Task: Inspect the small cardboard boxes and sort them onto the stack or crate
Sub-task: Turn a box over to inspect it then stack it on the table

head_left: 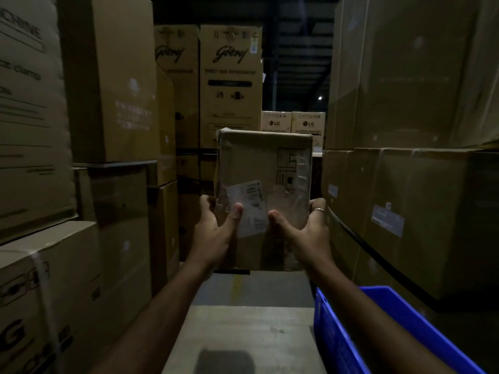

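Fingers (317,205) of both hands wrap the edges of a small brown cardboard box (263,190) with a white label, held upright before the face (inspection under way); sorting remains, the blue plastic crate (405,319) waiting below right.

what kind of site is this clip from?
Most likely an appliance warehouse aisle. Tall refrigerator cartons printed Godrej stand at the back, LG cartons beside them, and big stacked cartons line both sides. A blue crate sits at lower right for sorting.
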Action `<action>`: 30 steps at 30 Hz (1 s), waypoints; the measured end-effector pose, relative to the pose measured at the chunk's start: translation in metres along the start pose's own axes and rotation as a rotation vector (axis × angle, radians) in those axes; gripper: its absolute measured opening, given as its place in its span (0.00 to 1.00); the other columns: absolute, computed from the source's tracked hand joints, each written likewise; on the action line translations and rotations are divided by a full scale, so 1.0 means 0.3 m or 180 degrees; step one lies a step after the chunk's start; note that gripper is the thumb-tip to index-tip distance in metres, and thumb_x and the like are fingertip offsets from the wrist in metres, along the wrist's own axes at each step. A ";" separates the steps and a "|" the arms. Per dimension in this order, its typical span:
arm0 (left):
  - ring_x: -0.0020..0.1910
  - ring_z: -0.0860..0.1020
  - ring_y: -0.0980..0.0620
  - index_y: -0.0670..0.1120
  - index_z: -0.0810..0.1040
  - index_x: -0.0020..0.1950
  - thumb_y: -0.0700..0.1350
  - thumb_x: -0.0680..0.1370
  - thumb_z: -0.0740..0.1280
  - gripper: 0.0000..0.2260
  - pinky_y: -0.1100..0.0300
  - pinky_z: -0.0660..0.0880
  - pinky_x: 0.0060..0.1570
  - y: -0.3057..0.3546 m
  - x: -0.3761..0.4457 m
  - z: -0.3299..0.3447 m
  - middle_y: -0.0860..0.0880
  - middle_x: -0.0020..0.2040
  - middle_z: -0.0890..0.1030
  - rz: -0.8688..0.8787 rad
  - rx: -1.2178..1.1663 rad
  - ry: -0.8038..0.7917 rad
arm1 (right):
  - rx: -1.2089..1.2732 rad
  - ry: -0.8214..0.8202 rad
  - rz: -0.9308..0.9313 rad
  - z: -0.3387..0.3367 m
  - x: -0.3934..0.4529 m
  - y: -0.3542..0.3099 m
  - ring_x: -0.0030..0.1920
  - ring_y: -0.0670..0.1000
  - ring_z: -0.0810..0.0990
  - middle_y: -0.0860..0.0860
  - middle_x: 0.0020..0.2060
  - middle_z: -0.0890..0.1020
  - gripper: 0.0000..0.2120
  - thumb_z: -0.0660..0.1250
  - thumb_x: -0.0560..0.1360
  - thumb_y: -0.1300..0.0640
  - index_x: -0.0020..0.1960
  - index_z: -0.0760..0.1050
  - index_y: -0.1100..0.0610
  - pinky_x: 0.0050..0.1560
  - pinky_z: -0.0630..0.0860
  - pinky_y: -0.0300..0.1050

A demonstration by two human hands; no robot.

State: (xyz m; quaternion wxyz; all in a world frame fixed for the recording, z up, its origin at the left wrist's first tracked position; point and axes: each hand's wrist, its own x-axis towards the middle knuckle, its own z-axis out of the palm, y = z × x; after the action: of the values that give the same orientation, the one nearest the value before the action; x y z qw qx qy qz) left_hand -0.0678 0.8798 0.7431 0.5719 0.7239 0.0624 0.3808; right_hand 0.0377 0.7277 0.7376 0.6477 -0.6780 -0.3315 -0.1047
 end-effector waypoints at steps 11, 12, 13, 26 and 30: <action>0.60 0.80 0.50 0.54 0.63 0.74 0.63 0.73 0.66 0.33 0.42 0.79 0.57 -0.040 -0.024 0.011 0.51 0.63 0.79 0.0217 -0.0025 0.0298 | -0.0560 0.0278 -0.0211 0.016 -0.021 -0.004 0.60 0.47 0.74 0.45 0.59 0.73 0.37 0.76 0.70 0.42 0.70 0.62 0.51 0.48 0.73 0.34; 0.62 0.79 0.49 0.55 0.62 0.76 0.65 0.73 0.66 0.35 0.42 0.79 0.58 -0.035 -0.017 0.009 0.50 0.65 0.77 0.0232 0.0088 0.0287 | -0.0525 0.0325 -0.0212 0.017 -0.024 -0.005 0.59 0.44 0.71 0.42 0.57 0.70 0.38 0.76 0.71 0.44 0.73 0.60 0.52 0.44 0.68 0.27; 0.64 0.77 0.48 0.56 0.60 0.77 0.67 0.72 0.66 0.37 0.42 0.78 0.60 -0.033 -0.011 0.010 0.49 0.68 0.76 0.0180 0.0136 0.0274 | -0.0518 0.0362 -0.0213 0.017 -0.029 -0.012 0.58 0.42 0.69 0.40 0.53 0.68 0.38 0.76 0.71 0.46 0.74 0.60 0.53 0.40 0.66 0.25; 0.78 0.50 0.42 0.52 0.31 0.78 0.63 0.45 0.82 0.77 0.60 0.61 0.67 0.099 -0.024 0.104 0.41 0.79 0.45 -0.0036 0.0447 0.0423 | -0.1248 0.0771 -0.1035 0.136 -0.107 -0.010 0.57 0.64 0.81 0.65 0.60 0.79 0.38 0.66 0.74 0.41 0.75 0.54 0.56 0.50 0.82 0.52; 0.72 0.66 0.43 0.49 0.46 0.80 0.64 0.41 0.83 0.76 0.61 0.71 0.62 0.076 0.031 0.081 0.38 0.77 0.56 -0.0027 0.0125 0.0475 | -0.1182 0.0163 -0.1622 0.137 -0.148 0.004 0.80 0.62 0.51 0.64 0.79 0.54 0.41 0.63 0.72 0.48 0.79 0.47 0.53 0.76 0.59 0.66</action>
State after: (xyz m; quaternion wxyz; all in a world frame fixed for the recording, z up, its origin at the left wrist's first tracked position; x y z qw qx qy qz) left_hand -0.0540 0.8582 0.7662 0.5529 0.7043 0.1154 0.4300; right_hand -0.0070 0.7529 0.7057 0.4739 -0.6770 -0.4495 -0.3393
